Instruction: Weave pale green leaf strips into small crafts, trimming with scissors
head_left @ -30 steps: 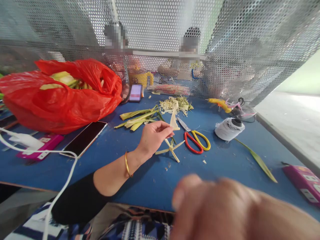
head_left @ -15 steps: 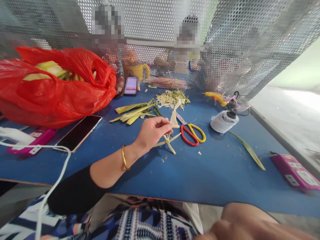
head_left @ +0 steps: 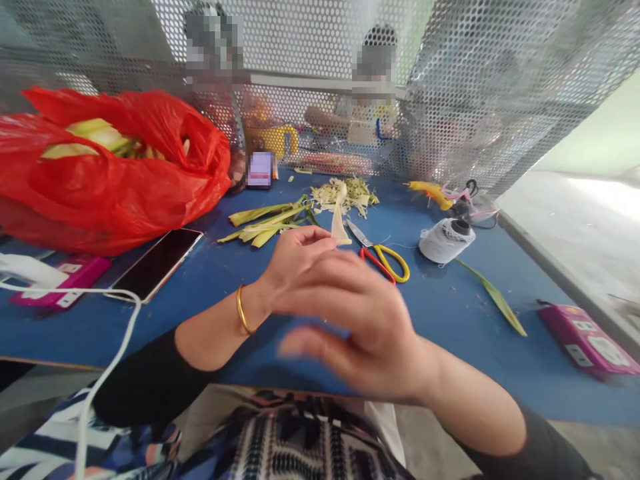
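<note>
My left hand (head_left: pixel 287 263), with a gold bangle at the wrist, pinches a pale piece of corn husk (head_left: pixel 339 223) that rises from the fingertips. Across the front of it hangs my right hand (head_left: pixel 375 327), blurred by motion, its thumb apart from the fingers and nothing seen in it. The lower part of the husk work is hidden behind this hand. Scissors (head_left: pixel 399 261) with one red and one yellow handle lie just beyond, blades apart. Green-yellow husk leaves (head_left: pixel 270 225) and a heap of husk scraps (head_left: pixel 367 193) lie farther back on the blue table (head_left: pixel 480 373).
On the left are a red plastic bag (head_left: pixel 125 200) of husks, a phone (head_left: pixel 157 265) and a white cable (head_left: pixel 107 373). A spool of white thread (head_left: pixel 443 243), a yellow glue gun (head_left: pixel 431 193), a single leaf (head_left: pixel 500 305) and a magenta box (head_left: pixel 585 337) are on the right. A perforated metal screen (head_left: pixel 320 40) borders the back.
My right hand has come up from the lower right edge to in front of the left hand. The left hand still holds the husk, whose star-shaped strips below are now covered.
</note>
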